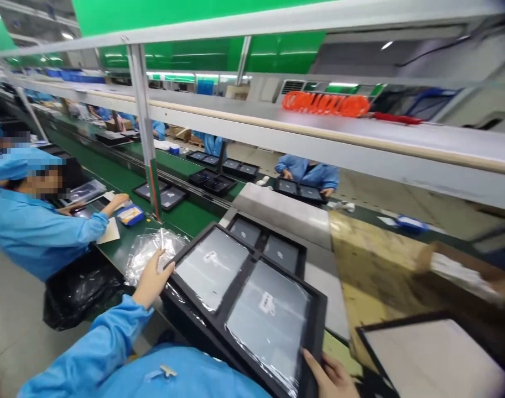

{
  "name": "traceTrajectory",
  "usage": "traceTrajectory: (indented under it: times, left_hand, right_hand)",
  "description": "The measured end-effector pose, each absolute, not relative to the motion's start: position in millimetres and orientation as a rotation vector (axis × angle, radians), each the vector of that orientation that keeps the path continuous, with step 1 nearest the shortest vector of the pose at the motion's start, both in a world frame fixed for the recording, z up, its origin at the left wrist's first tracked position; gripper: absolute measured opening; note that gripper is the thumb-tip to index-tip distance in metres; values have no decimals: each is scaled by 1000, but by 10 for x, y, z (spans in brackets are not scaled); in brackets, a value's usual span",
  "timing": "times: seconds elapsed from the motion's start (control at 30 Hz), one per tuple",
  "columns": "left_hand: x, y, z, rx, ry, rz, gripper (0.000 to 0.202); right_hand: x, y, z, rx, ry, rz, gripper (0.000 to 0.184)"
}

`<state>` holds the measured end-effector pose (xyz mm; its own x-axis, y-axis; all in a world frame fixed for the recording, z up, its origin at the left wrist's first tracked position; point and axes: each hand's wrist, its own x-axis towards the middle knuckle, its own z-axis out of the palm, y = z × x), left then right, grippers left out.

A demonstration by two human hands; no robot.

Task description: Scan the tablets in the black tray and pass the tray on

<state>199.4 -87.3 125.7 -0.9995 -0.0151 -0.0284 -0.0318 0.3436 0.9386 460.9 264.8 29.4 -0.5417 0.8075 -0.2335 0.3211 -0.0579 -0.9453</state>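
Note:
A black tray (pixel 246 271) is held tilted in front of my body. Two flat, tablet-like panels in clear film, a left panel (pixel 223 271) and a right panel (pixel 272 326), lie in its two compartments, each with a small white label. My left hand (pixel 152 279) grips the tray's left corner, and my right hand (pixel 331 376) has hold of the near right corner; some fingers of both are hidden. Below the left side shows a dark edge, perhaps of another tray. Just beyond, a second black tray (pixel 300 246) with two similar panels rests on the line.
Crumpled clear plastic (pixel 138 251) lies left of my left hand. A metal post (pixel 142 121) and a long shelf (pixel 252 132) stand ahead. A co-worker (pixel 40 215) works at left, another (pixel 310 171) across the green belt (pixel 186 215). A dark-rimmed panel (pixel 435 354) lies at right.

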Motion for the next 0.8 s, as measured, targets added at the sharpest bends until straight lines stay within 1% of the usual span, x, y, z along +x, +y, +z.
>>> traceTrajectory:
  times: [0.03,0.1,0.17,0.4,0.63,0.7,0.77,0.8]
  left_hand:
    - [1908,-876,1193,-66,2545,1692,46]
    - [1818,-845,1073,-91,2490,1550,40]
    - [1828,-802,998,-158,2508,1522,35]
    - [1978,-888,835,-143,2516,1875,28]
    - [1958,-916,733,-90,2428,2016,43]
    - [1920,-948,736,-102,2212,2052,51]
    - [1816,-1023,717,-169,1832,2092,61]
    - [1735,-1071,693,-225,1648,2093,62]
  right_hand:
    - [4595,2575,336,-1232,-1729,1657,64]
    - [4544,2453,415,-1229,-1628,1705,70]
    - [4506,2387,475,-1193,-1654,1703,70]
    - [4544,2286,592,-1223,-1635,1756,76]
    - [4530,2220,590,-1281,-1575,1681,77]
    - [4555,2267,554,-1314,-1607,1643,77]
    - [4574,2319,526,-1334,-1630,1610,77]
    - [4578,2344,517,-1334,-1636,1596,76]
